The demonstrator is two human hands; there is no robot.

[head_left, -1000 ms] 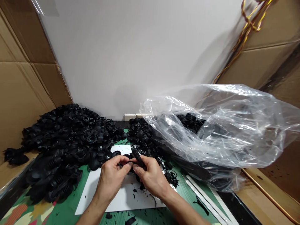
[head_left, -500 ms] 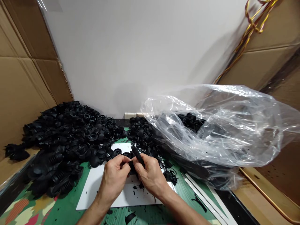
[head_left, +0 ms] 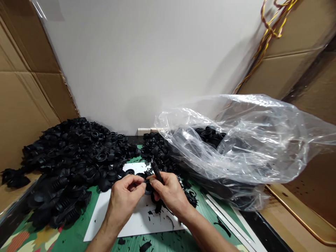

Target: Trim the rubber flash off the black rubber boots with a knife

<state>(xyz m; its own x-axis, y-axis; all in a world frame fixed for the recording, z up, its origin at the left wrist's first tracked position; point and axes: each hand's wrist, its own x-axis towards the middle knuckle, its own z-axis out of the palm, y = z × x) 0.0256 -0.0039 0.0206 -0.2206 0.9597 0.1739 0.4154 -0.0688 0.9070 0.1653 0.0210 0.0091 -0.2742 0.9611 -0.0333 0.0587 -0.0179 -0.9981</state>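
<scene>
My left hand (head_left: 127, 196) pinches the near-left edge of a small black rubber part (head_left: 148, 189) with a ringed rim, held just above the white sheet. My right hand (head_left: 170, 194) is closed around a dark pen-shaped tool (head_left: 156, 170), its tip pointing up and away from me. The right fingertips also meet the rubber part, close to my left fingertips. Part of the rubber piece is hidden behind the fingers. Black trimmings lie on the white sheet (head_left: 102, 217) under my hands.
A large heap of black ribbed rubber parts (head_left: 78, 150) fills the left side. Black scraps (head_left: 157, 147) are piled behind my hands. At right lies a clear plastic bag (head_left: 252, 150) with black parts inside. White strips (head_left: 228, 220) rest on the green mat (head_left: 168, 241); cardboard (head_left: 23, 94) walls both sides.
The rubber part is turned so that more of its round rim shows. My hands are slightly farther apart at the fingertips, and the camera view has shifted a little.
</scene>
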